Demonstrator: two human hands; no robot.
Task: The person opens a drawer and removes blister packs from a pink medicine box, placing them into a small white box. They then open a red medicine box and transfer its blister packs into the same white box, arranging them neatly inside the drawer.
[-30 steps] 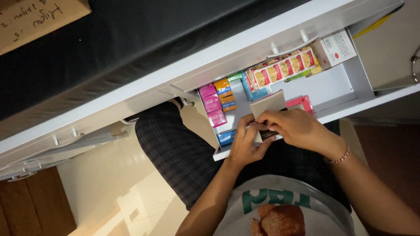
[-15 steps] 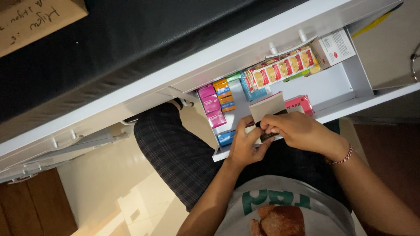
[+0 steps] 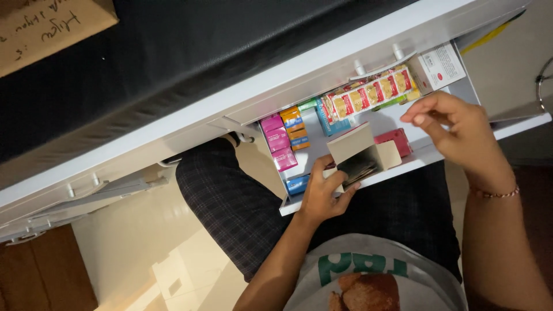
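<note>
Left hand (image 3: 324, 194) grips an opened small carton (image 3: 358, 151) over the white drawer (image 3: 438, 151), flap up, dark contents, probably a blister strip, exposed. Right hand (image 3: 452, 133) hovers right of it, empty, fingers loosely curled, above the rows of medicine boxes (image 3: 368, 98).

My left hand (image 3: 325, 193) is curled in a firm grip, thumb on one side and fingers wrapped round the other, forearm angled up from below. My right hand (image 3: 455, 132) hovers raised, holding nothing, fingers loosely bent, wrist straight.
</note>
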